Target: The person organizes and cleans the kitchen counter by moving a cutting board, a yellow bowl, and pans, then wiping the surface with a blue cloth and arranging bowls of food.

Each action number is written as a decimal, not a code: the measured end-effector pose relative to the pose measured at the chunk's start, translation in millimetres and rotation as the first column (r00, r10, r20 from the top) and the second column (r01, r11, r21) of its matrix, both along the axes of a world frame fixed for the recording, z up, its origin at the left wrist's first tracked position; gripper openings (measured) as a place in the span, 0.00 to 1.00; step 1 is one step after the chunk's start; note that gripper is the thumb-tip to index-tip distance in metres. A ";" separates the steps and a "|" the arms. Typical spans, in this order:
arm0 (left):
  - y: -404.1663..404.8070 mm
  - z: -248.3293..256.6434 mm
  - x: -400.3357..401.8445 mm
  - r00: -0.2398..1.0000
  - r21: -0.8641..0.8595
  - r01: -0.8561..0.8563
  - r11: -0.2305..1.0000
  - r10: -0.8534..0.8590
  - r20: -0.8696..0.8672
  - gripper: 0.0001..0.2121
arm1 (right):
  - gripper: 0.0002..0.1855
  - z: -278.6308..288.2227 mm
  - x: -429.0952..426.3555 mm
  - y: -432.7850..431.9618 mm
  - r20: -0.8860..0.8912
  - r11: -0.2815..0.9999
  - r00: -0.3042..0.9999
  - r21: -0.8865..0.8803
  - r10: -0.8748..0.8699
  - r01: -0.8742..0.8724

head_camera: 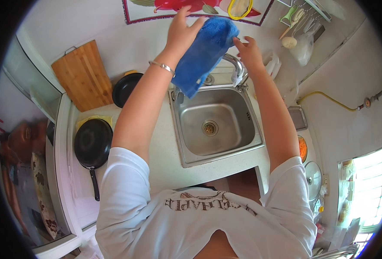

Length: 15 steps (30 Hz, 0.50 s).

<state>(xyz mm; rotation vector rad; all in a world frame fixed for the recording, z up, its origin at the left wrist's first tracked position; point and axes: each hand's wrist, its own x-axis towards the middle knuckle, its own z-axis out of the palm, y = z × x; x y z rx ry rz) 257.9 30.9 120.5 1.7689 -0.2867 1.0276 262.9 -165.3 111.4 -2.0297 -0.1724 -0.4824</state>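
Observation:
A blue cloth towel hangs at a slant above the back of the stainless steel sink. My left hand is at the towel's upper left edge, thumb and fingers spread, with the thumb tip by the fabric. At its upper right corner, fingertips of my right hand pinch the towel. The lower corner of the towel dangles over the sink's back left rim. Behind the towel, the curved chrome faucet is partly hidden. Bits of food residue lie in the sink drain.
Left of the sink are a bamboo cutting board leaning on the wall, a black pan and an upturned frying pan. Utensils hang at upper right. A glass lid and a metal tray stand along the right.

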 end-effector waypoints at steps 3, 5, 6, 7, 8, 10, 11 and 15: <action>-3.7 -42.1 -10.8 0.995 0.387 -0.078 0.919 0.095 -0.027 0.20 | 0.21 -14.7 -2.6 -29.7 0.139 0.976 0.990 -0.218 0.011 0.020; -14.5 -66.7 -13.7 0.990 0.664 -0.139 0.734 0.097 0.100 0.18 | 0.21 -32.4 -20.7 -37.1 0.213 0.920 0.955 -0.375 0.205 -0.113; -20.0 -73.7 -14.4 0.984 0.733 -0.171 0.658 0.149 0.096 0.18 | 0.21 -37.3 -27.8 -36.6 0.226 0.888 0.932 -0.429 0.283 -0.165; -20.9 -79.5 -11.7 0.986 0.744 -0.159 0.649 0.135 0.094 0.18 | 0.21 -39.5 -35.0 -32.8 0.228 0.885 0.925 -0.427 0.304 -0.186; -20.9 -84.1 -7.7 0.982 0.736 -0.181 0.653 0.158 0.101 0.18 | 0.21 -39.8 -41.6 -27.4 0.309 0.825 0.888 -0.551 0.340 -0.124; -26.9 -83.2 -3.2 0.973 0.729 -0.220 0.648 0.196 0.119 0.16 | 0.22 -43.8 -44.6 -18.2 0.382 0.751 0.831 -0.658 0.404 -0.062; -28.9 -81.5 -0.8 0.967 0.732 -0.242 0.636 0.218 0.130 0.16 | 0.22 -46.9 -42.4 -15.6 0.409 0.710 0.834 -0.704 0.371 0.029; -34.0 -68.4 11.6 0.955 0.791 -0.152 0.593 0.296 -0.038 0.09 | 0.25 -64.7 -20.6 -6.7 0.406 0.577 0.871 -0.795 0.277 0.187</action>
